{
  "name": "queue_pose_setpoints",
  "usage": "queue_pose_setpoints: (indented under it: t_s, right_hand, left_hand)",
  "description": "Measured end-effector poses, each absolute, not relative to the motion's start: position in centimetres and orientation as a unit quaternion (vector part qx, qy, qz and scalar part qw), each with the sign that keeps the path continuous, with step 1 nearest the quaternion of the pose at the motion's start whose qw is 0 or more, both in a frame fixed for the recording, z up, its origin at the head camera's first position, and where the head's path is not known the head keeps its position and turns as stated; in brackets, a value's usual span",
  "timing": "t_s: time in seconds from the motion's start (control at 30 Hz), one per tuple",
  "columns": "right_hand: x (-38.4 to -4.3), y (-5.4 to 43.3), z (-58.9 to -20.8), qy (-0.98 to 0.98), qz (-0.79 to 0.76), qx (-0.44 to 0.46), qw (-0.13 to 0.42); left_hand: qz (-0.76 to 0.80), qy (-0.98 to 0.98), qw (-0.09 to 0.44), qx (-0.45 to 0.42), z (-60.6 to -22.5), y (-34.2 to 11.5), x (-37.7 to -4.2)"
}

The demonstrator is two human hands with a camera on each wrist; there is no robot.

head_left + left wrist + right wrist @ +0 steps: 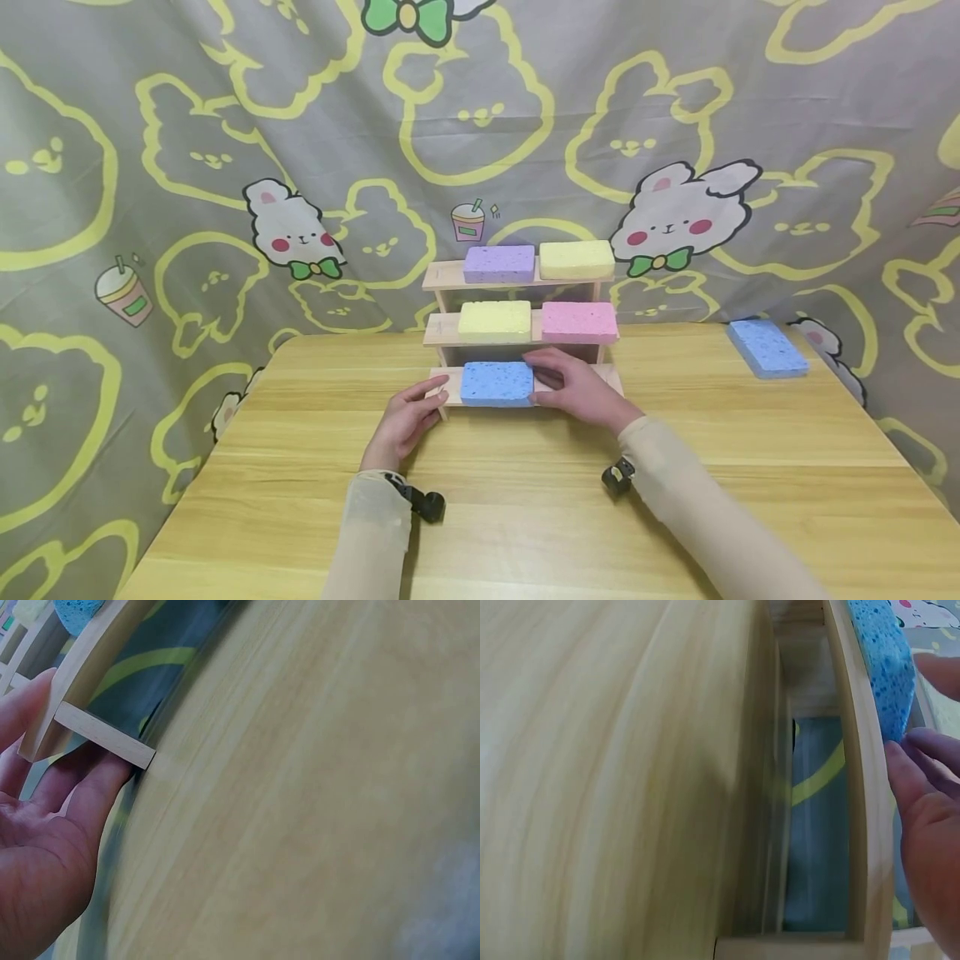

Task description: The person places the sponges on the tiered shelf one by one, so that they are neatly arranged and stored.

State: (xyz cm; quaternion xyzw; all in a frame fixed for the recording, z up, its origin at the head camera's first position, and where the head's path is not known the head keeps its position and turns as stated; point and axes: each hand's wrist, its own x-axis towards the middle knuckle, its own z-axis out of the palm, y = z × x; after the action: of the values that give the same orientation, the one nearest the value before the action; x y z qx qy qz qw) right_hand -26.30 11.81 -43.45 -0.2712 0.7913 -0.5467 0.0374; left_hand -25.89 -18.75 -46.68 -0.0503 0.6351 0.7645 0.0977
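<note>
A small three-tier wooden rack (pixel 442 327) stands on the table with sponges on its steps. On the bottom step lies a speckled blue sponge (pixel 497 383). My right hand (pixel 573 387) holds this sponge at its right end, thumb by the front corner and a finger by the back one. In the right wrist view, fingertips meet the end of the blue sponge (pixel 885 671) above the step's edge. My left hand (pixel 405 421) grips the left end of the bottom step (pixel 97 735), thumb on top and fingers underneath.
The middle step carries a yellow sponge (pixel 495 321) and a pink sponge (pixel 579 321). On the top step sit a purple sponge (pixel 498 263) and another yellow sponge (pixel 576 259). A second blue sponge (pixel 767 347) lies at the table's back right. A patterned curtain (pixel 480 100) hangs behind.
</note>
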Motion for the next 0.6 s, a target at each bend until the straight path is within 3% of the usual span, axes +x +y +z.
queue_pose_setpoints:
  t_s: [0.2,0.6]
  right_hand:
    - [-25.3,13.7,-43.1,0.848,-0.466,-0.251,0.012]
    - [-24.0,17.9,-42.6,0.831,-0.484,-0.270,-0.042]
  left_hand:
    - [0.762,0.637,0.101,-0.051,-46.7,-18.7,-25.8]
    - [0.759,0.642,0.099,-0.046,-46.7,-18.8,-25.8]
